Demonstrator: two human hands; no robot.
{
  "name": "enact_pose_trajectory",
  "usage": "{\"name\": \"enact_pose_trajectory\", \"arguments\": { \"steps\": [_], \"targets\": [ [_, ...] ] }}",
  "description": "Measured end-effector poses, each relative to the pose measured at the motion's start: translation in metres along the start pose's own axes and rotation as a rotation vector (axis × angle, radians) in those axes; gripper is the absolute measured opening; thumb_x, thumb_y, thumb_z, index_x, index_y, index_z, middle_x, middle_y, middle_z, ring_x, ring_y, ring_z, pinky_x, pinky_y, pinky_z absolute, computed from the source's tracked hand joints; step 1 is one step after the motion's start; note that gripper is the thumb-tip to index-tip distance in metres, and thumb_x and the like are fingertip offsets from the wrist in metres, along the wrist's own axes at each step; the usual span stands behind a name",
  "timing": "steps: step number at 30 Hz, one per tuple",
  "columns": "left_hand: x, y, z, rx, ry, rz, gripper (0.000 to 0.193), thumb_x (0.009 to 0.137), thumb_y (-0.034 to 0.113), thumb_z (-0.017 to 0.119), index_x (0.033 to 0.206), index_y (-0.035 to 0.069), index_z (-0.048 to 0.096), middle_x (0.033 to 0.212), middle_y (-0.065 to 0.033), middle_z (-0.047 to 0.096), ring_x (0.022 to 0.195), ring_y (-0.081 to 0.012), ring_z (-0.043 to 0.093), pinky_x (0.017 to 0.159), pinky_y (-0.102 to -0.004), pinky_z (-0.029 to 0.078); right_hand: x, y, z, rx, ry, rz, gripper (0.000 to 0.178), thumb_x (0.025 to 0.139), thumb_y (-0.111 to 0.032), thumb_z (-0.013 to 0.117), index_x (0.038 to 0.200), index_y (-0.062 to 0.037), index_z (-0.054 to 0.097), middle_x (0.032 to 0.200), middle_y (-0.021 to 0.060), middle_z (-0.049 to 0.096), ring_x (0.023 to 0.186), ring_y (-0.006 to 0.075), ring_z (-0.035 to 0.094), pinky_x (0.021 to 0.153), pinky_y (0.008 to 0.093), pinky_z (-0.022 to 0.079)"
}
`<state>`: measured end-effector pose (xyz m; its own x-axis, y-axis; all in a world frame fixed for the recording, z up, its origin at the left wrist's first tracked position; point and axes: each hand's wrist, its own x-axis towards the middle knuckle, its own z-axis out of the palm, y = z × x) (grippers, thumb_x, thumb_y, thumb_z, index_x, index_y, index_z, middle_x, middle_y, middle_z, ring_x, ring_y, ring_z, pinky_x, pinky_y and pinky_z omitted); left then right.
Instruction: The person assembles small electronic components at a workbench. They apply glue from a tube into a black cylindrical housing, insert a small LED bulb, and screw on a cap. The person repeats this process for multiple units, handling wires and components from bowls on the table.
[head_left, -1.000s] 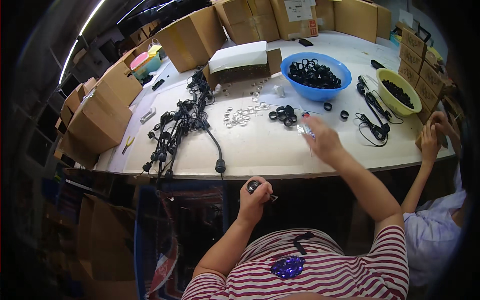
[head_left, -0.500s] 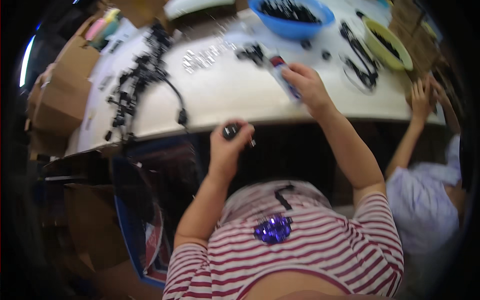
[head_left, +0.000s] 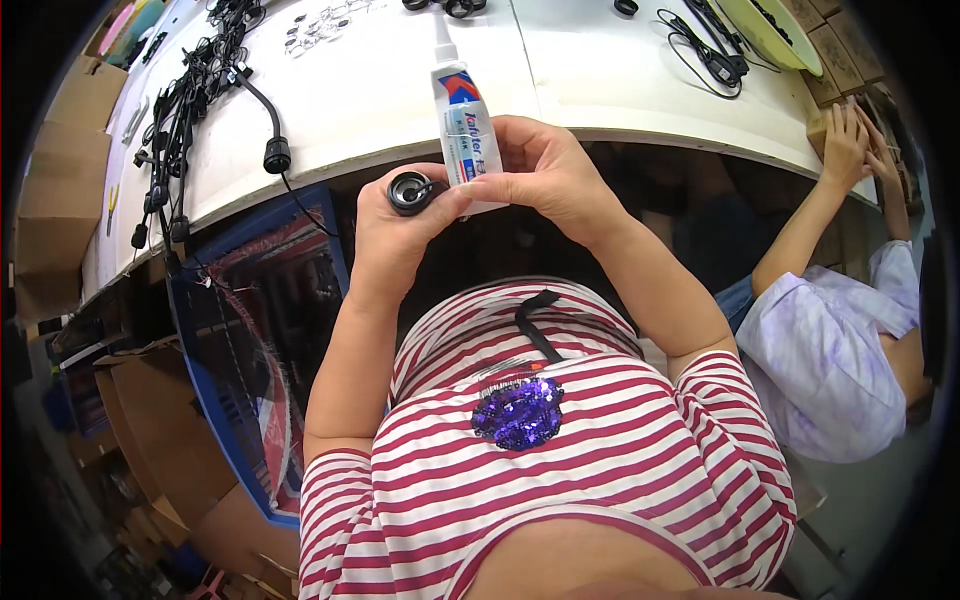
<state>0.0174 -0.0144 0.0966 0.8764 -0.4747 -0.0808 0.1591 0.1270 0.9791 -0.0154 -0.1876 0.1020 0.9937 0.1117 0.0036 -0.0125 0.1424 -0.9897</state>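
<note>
My left hand (head_left: 388, 240) is closed around a black round socket-like part (head_left: 408, 193), its hollow end facing up. In my right hand (head_left: 550, 180) is a white, blue and red tube of glue (head_left: 462, 115), pinched near its lower end with the pale nozzle pointing away from me. Both hands are close together in front of the table's near edge. The tips of my left thumb and right thumb come near each other at the tube's bottom. What my left fingers do under the part is hidden.
A bundle of black cables with connectors (head_left: 190, 110) hangs over the left table edge, above a blue crate (head_left: 215, 400). Metal rings (head_left: 325, 28) lie on the white table (head_left: 590, 70). Right: coiled cable (head_left: 705, 55), yellow-green basin (head_left: 765, 35), another person's hands (head_left: 850, 145). Cardboard boxes (head_left: 65, 190) stand left.
My right hand has brought the glue tube back from over the table, toward my left hand. The left hand has moved slightly left and up, still holding the black part. The view has shifted.
</note>
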Motion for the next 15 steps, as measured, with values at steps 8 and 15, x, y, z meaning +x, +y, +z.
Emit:
{"name": "enact_pose_trajectory", "arguments": {
  "steps": [8, 15],
  "targets": [
    [-0.013, -0.009, 0.003, 0.274, -0.043, 0.042, 0.007, 0.072, 0.004, 0.068, 0.076, 0.0, 0.064, 0.062, 0.0026, 0.057, 0.059, -0.0023, 0.049, 0.053, -0.0177, 0.04, -0.01, 0.023, 0.003, 0.047, -0.041, -0.043, 0.016, 0.078, -0.009, 0.066, 0.091, -0.0012, 0.061, 0.082, 0.003, 0.062, 0.076, 0.0078, 0.057, 0.071, 0.0225, 0.046],
    [-0.021, -0.015, 0.001, 0.37, -0.077, 0.084, 0.01, 0.071, 0.007, 0.069, 0.076, 0.0, 0.064, 0.06, 0.0002, 0.057, 0.056, -0.0031, 0.049, 0.051, -0.0194, 0.039, -0.013, 0.019, 0.006, 0.046, 0.005, -0.068, 0.018, 0.081, -0.015, 0.063, 0.091, 0.0, 0.059, 0.079, 0.0051, 0.062, 0.072, 0.0094, 0.058, 0.066, 0.024, 0.047]
  ]
}}
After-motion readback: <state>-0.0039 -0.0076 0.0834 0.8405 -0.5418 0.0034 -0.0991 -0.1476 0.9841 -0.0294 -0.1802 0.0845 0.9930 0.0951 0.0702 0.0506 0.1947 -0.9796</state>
